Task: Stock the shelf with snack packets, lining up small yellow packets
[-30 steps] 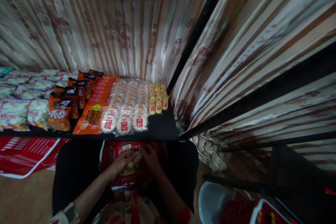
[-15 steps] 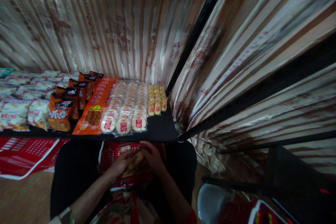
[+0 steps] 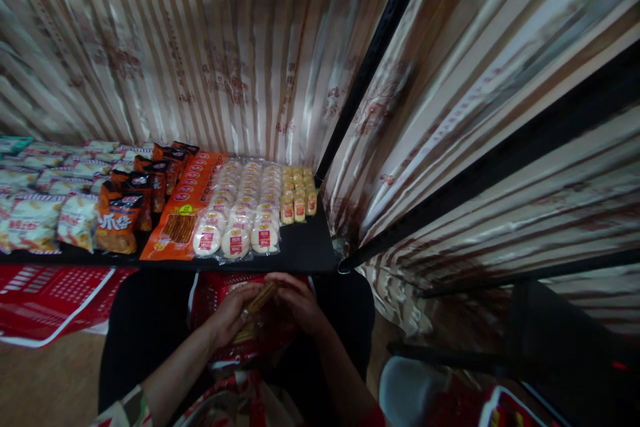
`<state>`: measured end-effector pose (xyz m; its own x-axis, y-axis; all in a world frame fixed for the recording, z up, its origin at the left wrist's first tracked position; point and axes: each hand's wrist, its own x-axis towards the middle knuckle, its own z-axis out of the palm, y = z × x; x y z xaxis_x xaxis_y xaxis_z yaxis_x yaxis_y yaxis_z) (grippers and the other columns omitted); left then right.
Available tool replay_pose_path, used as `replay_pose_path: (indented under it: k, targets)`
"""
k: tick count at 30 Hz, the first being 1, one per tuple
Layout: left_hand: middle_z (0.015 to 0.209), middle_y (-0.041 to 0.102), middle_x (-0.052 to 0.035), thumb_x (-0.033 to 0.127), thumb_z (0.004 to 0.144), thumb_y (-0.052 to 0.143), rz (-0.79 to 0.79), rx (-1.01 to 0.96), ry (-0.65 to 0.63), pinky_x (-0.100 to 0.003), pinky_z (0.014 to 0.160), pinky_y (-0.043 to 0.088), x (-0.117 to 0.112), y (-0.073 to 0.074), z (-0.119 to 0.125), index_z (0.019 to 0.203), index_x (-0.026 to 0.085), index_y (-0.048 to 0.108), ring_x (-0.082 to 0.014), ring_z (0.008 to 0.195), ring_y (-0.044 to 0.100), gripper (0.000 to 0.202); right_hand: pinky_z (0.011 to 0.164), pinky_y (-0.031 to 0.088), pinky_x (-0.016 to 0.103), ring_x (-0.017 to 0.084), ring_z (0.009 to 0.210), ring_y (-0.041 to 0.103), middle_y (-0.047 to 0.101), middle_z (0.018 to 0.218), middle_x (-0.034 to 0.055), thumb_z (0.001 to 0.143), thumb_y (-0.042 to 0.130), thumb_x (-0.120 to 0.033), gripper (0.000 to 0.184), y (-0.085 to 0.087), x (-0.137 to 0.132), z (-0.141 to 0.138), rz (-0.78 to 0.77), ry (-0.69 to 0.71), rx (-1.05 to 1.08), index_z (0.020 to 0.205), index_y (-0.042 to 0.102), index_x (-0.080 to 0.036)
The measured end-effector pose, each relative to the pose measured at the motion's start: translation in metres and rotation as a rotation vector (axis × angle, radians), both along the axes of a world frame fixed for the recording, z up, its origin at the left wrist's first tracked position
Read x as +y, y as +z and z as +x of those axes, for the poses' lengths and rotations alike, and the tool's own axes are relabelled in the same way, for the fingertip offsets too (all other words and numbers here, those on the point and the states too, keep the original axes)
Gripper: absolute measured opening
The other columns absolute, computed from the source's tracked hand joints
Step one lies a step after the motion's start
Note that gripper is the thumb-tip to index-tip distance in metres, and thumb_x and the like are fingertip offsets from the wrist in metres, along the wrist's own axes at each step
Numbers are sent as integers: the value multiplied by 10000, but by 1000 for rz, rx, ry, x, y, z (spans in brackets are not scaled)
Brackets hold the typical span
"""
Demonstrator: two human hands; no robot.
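slanting between left hand (image 3: 236,309) and right hand (image 3: 299,301): brown snack (image 3: 261,299).

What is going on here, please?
The person's left hand and right hand hold a brownish snack between them, over a red basket. Ahead, a black shelf bears white bags, orange-and-black bags, orange packets, round white packs and, at the right end, small yellow packs.
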<state>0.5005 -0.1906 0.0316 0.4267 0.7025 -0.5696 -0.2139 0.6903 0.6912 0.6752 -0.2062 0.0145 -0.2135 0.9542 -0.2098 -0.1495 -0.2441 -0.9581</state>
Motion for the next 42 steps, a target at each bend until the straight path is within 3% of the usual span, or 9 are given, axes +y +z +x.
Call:
replay_pose_path:
  k: [3, 7, 13, 18, 23, 30, 36, 42]
  targets:
    - [982, 678, -76, 328, 625, 671, 9, -13, -24, -294, 710, 501, 1, 1, 2, 883, 158, 690, -245, 982, 586, 311, 691, 428, 236, 113, 730, 554, 646, 865, -3, 741, 633, -378, 354, 2, 0, 4, 4, 8, 8, 1057, 645, -221]
    - [1002, 677, -100, 395, 675, 656, 34, -39, -65, -321, 745, 505, 1, -3, 8, 934, 151, 689, -255, 987, 590, 358, 600, 428, 233, 99, 604, 527, 614, 715, -20, 739, 630, -457, 365, 0, 4, 6, -2, -52, -69, 995, 647, -198]
    - [897, 700, -62, 429, 716, 593, 109, 63, -34, -306, 743, 481, 1, -4, 15, 861, 156, 689, -226, 857, 621, 324, 449, 366, 212, 79, 455, 460, 581, 635, -37, 681, 652, -510, 374, -1, 15, 8, -19, -158, -149, 879, 631, -194]
    - [849, 691, -29, 486, 700, 619, 158, 80, -10, -287, 726, 462, 3, 6, 21, 860, 177, 667, -208, 812, 617, 352, 481, 381, 218, 96, 509, 486, 599, 661, -21, 666, 660, -529, 366, 8, 24, 13, 7, -233, -185, 796, 615, -190]
    - [748, 644, -4, 522, 671, 684, 168, 39, -64, -246, 630, 439, 6, 6, 31, 863, 164, 621, -152, 676, 588, 411, 473, 378, 220, 94, 499, 473, 563, 610, -27, 660, 630, -592, 420, 12, 33, 17, 15, -290, -221, 721, 587, -178]
    - [905, 686, -52, 476, 603, 760, 179, 16, -29, -284, 704, 471, 12, 18, 41, 1025, 185, 578, -220, 820, 639, 545, 419, 336, 215, 88, 435, 425, 490, 503, -54, 682, 581, -642, 451, 13, 37, 21, -46, -379, -224, 657, 535, -194]
    - [871, 672, -26, 409, 594, 766, 211, 23, 93, -277, 726, 489, 27, 15, 50, 989, 194, 557, -171, 753, 641, 497, 422, 347, 217, 87, 437, 428, 478, 533, -58, 691, 564, -655, 451, 13, 37, 19, -36, -448, -112, 676, 473, -214]
    - [664, 622, 4, 473, 535, 729, 373, 274, 51, -254, 561, 460, 57, 25, 67, 860, 182, 568, -157, 599, 590, 464, 442, 393, 256, 122, 432, 466, 481, 536, -47, 733, 455, -669, 434, 8, 45, 19, -87, -476, -129, 742, 460, -235]
